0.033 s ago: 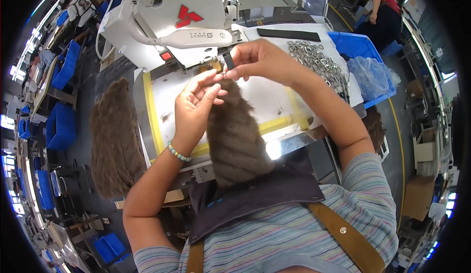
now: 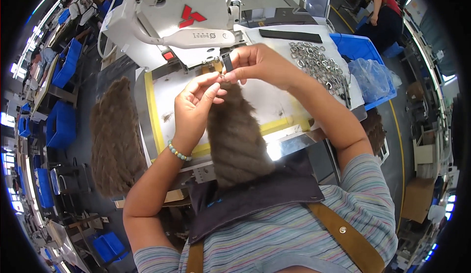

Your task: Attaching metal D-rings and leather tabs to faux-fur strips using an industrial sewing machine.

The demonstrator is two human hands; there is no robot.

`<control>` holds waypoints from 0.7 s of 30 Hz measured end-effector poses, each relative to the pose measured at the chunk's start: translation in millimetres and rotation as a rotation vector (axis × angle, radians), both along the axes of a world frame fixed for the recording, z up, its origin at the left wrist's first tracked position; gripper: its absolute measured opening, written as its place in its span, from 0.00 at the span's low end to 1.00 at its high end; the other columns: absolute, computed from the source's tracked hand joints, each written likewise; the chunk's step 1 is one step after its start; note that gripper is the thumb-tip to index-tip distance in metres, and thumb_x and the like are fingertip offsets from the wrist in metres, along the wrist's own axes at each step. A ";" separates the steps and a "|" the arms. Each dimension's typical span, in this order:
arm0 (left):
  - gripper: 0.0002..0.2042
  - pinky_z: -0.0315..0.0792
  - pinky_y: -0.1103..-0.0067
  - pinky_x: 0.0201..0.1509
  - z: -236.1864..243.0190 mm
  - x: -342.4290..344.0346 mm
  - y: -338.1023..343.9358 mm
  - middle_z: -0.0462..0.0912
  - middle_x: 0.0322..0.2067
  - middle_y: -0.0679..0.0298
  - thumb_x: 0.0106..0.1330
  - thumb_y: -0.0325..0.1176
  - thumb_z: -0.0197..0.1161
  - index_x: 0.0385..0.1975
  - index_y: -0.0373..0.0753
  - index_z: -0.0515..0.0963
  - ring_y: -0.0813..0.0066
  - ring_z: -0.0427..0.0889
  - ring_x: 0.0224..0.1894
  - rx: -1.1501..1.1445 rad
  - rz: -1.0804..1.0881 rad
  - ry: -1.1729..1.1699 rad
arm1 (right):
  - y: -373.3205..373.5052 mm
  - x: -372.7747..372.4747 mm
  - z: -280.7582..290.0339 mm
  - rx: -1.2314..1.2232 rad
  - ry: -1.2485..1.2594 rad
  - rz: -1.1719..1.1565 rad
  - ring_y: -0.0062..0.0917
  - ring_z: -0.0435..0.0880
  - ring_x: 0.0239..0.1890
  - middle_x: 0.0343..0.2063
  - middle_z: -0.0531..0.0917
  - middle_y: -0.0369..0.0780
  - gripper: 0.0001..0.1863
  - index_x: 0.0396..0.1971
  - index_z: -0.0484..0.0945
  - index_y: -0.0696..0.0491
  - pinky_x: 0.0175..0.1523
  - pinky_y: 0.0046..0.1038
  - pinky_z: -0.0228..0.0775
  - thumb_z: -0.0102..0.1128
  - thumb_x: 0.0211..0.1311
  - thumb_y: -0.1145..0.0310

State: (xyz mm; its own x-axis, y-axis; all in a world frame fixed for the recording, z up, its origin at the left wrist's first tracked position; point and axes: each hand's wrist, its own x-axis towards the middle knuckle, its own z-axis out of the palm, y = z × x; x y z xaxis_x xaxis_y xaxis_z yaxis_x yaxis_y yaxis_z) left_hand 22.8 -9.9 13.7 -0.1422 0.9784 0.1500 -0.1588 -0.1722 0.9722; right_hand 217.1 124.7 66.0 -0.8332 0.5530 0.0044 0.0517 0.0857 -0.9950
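Note:
A brown fur piece (image 2: 238,145), wide at its near end and narrowing away from me, runs from my lap over the white work surface. At its narrow far end my two hands meet, just in front of the sewing machine (image 2: 181,32). My right hand (image 2: 262,67) is closed, with a short dark strap (image 2: 227,62) between thumb and fingers. Thumb and forefinger of my left hand (image 2: 196,96) come together beside it, at a small shiny metal piece (image 2: 222,77). The fingers partly cover that piece, so its exact kind cannot be made out.
Many metal clasps (image 2: 326,69) lie heaped at the right, with a black strip (image 2: 290,36) behind them. Beyond stands a blue bin (image 2: 360,45) holding a clear plastic bag (image 2: 369,77). A stack of brown fur pieces (image 2: 115,140) lies at the left. Another person (image 2: 385,8) is at the far right.
My hands stay at the narrow end of the fur piece, with only slight finger movement. A bit more of the small metal piece shows between the fingertips. The view has shifted slightly.

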 end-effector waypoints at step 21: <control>0.09 0.85 0.79 0.55 -21.9 -22.3 8.0 0.89 0.47 0.59 0.77 0.28 0.67 0.50 0.31 0.83 0.74 0.90 0.46 -0.168 0.108 -0.196 | -14.7 -3.9 -34.3 0.139 -0.175 -0.040 0.17 0.84 0.35 0.33 0.88 0.35 0.16 0.51 0.89 0.56 0.46 0.24 0.79 0.57 0.81 0.62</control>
State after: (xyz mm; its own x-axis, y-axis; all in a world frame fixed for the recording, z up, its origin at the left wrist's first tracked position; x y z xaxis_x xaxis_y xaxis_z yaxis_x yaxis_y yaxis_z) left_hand 0.6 -1.9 -8.2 -0.2569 0.9649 -0.0536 -0.3366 -0.0374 0.9409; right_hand 213.2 110.0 31.6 -0.8051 0.5901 -0.0599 0.2286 0.2155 -0.9494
